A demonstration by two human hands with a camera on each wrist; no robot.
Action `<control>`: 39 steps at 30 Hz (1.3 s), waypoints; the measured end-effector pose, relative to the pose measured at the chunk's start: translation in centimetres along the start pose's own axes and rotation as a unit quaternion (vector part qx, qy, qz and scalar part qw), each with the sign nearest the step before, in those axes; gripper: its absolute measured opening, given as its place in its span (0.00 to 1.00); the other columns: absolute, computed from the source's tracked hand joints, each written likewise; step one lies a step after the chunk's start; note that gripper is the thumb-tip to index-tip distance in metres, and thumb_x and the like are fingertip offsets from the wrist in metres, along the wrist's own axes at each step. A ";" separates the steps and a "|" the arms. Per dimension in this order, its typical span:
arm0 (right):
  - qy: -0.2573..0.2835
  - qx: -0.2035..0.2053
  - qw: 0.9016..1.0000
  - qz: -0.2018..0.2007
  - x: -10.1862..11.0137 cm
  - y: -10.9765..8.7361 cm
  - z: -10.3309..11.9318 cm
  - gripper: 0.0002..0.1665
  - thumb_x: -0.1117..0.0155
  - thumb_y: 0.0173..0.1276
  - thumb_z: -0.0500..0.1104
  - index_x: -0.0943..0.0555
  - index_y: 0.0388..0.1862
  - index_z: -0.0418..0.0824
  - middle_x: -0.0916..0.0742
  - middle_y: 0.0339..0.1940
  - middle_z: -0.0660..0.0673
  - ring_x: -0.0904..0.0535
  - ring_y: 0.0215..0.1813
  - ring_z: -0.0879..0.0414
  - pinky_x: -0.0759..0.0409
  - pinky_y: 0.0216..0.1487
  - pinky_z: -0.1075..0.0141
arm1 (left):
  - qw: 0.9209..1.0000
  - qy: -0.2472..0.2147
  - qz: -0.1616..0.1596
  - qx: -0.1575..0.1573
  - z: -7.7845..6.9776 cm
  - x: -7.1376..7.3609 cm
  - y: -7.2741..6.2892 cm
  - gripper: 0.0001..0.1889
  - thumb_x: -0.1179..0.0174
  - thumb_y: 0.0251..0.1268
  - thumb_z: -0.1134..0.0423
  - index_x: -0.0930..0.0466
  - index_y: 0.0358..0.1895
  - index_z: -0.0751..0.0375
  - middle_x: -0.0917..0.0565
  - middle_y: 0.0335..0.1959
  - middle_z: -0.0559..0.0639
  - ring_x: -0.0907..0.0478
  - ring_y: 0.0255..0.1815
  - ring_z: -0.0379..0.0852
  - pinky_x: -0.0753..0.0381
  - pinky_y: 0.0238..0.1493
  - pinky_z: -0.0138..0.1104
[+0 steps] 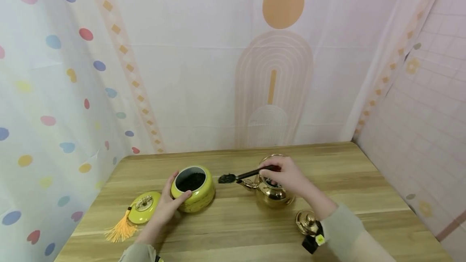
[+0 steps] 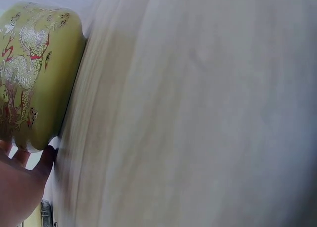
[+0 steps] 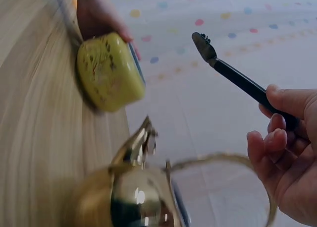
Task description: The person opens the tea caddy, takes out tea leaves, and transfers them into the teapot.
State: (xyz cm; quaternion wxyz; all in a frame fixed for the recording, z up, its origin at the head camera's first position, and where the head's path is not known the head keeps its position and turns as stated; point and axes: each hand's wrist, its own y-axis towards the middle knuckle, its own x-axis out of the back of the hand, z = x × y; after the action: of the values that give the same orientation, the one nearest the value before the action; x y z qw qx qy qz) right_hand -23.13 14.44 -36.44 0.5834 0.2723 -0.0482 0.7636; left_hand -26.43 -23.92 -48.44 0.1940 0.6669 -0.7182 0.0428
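Observation:
In the head view, a yellow ceramic jar (image 1: 200,199) of dark loose tea leaves (image 1: 192,181) stands left of centre. My left hand (image 1: 170,201) holds it from the left, thumb at the front of the rim. Painted dragons show on the jar's side (image 2: 47,73) in the left wrist view. With thumb and fingers, my right hand (image 1: 287,174) pinches the dark handle of a tea scoop (image 3: 242,83). Dark leaves lie heaped on the scoop's end, between the jar and a shiny gold teapot (image 1: 274,198). The scoop passes over the teapot's spout; the hand is above its open top.
The yellow jar lid (image 1: 145,213) with an orange tassel (image 1: 121,229) lies left of my left forearm. A gold teapot lid (image 1: 307,221) sits beside my right wrist. The teapot's hoop handle (image 3: 223,160) arches over its top. Behind the wooden table (image 1: 233,233) hangs a patterned curtain (image 1: 196,92).

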 end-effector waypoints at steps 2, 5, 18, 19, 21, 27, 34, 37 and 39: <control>-0.003 -0.006 1.000 -0.008 1.1 -1.3 -0.8 0.13 0.32 0.66 0.43 0.15 0.45 0.37 0.16 0.30 0.44 0.23 0.23 0.51 0.23 0.21 0.65 | 1.000 0.000 -0.001 0.000 0.0 0.0 -0.1 0.44 0.34 0.63 0.63 0.53 0.77 0.59 0.44 0.73 0.65 0.51 0.74 0.61 0.54 0.70 0.56; -0.003 -0.010 1.000 -0.021 2.9 -3.1 -1.8 0.14 0.33 0.66 0.43 0.15 0.46 0.35 0.17 0.28 0.42 0.23 0.22 0.53 0.22 0.22 0.63 | 1.000 -0.003 -0.002 0.003 -0.1 0.1 -0.2 0.44 0.34 0.63 0.64 0.53 0.77 0.58 0.44 0.73 0.65 0.51 0.73 0.60 0.54 0.70 0.56; -0.057 -0.036 0.993 -0.098 7.3 -6.4 -4.7 0.13 0.34 0.67 0.40 0.16 0.46 0.33 0.19 0.25 0.46 0.23 0.22 0.47 0.26 0.21 0.65 | 1.000 0.006 0.000 0.006 -0.4 0.5 -0.2 0.45 0.35 0.63 0.62 0.55 0.77 0.58 0.45 0.74 0.64 0.53 0.74 0.60 0.54 0.70 0.56; -0.064 -0.035 0.992 -0.100 7.3 -6.4 -4.9 0.12 0.34 0.67 0.40 0.16 0.45 0.34 0.19 0.25 0.46 0.24 0.22 0.48 0.26 0.21 0.65 | 1.000 0.005 0.000 0.006 -0.4 0.5 -0.2 0.45 0.35 0.64 0.61 0.55 0.77 0.57 0.45 0.74 0.63 0.53 0.74 0.59 0.54 0.70 0.55; -0.078 -0.033 0.991 -0.107 7.2 -6.5 -5.3 0.12 0.34 0.67 0.40 0.15 0.45 0.34 0.20 0.23 0.47 0.25 0.20 0.51 0.27 0.20 0.66 | 1.000 0.004 0.001 0.008 -0.4 0.5 -0.2 0.45 0.35 0.64 0.61 0.55 0.78 0.57 0.46 0.75 0.62 0.53 0.74 0.59 0.53 0.70 0.55; -0.161 0.022 0.975 -0.152 6.1 -6.5 -6.2 0.08 0.31 0.63 0.37 0.13 0.41 0.37 0.21 0.23 0.52 0.31 0.20 0.62 0.30 0.19 0.68 | 1.000 -0.006 0.002 0.004 -0.4 0.6 -0.2 0.45 0.35 0.64 0.63 0.55 0.77 0.57 0.45 0.74 0.64 0.52 0.74 0.59 0.54 0.70 0.55; -0.243 0.113 0.945 -0.188 5.2 -6.4 -6.9 0.11 0.26 0.54 0.31 0.13 0.38 0.37 0.21 0.24 0.56 0.35 0.21 0.68 0.33 0.18 0.71 | 1.000 -0.007 0.000 0.010 -0.1 0.7 -0.2 0.45 0.35 0.64 0.64 0.56 0.78 0.57 0.45 0.74 0.63 0.52 0.74 0.58 0.53 0.70 0.53; -0.249 0.115 0.943 -0.188 5.1 -6.5 -6.8 0.13 0.25 0.53 0.30 0.13 0.39 0.36 0.20 0.26 0.55 0.36 0.21 0.69 0.34 0.17 0.72 | 1.000 -0.004 0.001 0.013 -0.1 0.7 -0.2 0.45 0.35 0.64 0.63 0.56 0.78 0.57 0.46 0.75 0.63 0.53 0.74 0.59 0.54 0.70 0.55; -0.251 0.116 0.942 -0.189 5.0 -6.6 -6.9 0.13 0.25 0.52 0.30 0.13 0.39 0.36 0.20 0.27 0.55 0.37 0.20 0.69 0.35 0.17 0.72 | 1.000 -0.003 0.001 0.014 -0.2 0.7 -0.2 0.45 0.36 0.65 0.62 0.57 0.78 0.57 0.46 0.74 0.64 0.53 0.74 0.59 0.54 0.70 0.55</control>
State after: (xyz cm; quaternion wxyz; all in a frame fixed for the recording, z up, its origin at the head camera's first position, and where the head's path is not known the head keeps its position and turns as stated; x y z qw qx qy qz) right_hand -20.36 23.56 -41.52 0.6505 0.5251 -0.0513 0.5464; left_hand -26.24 -24.51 -48.07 0.1823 0.6690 -0.7187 0.0513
